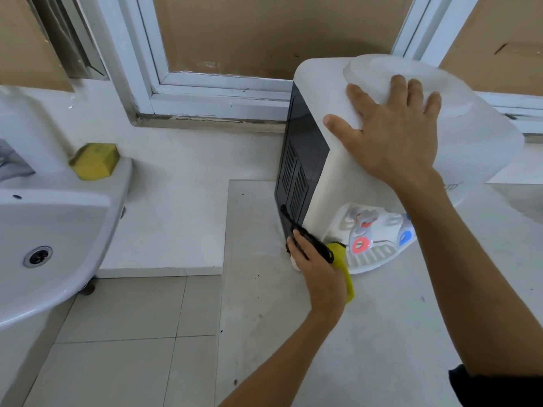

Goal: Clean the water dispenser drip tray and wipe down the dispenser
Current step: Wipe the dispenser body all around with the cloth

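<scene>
Left hand (313, 261) scrubbing low on the dispenser (326, 160), right hand (393, 130) steadying the top.

Dispenser sits on the table (338, 348); left fingers curl round a yellow sponge (342, 259) at its bottom corner, beside the tray (371, 258). Right palm lies flat, fingers spread. A second sponge (95, 160) sits on the sink (58, 218).

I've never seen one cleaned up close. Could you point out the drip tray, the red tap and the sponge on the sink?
Drip tray (370, 257): head view, on its white slotted grille.
Red tap (362, 244): head view, on the round red lever end.
Sponge (94, 161): head view, on its yellow top face.
</scene>
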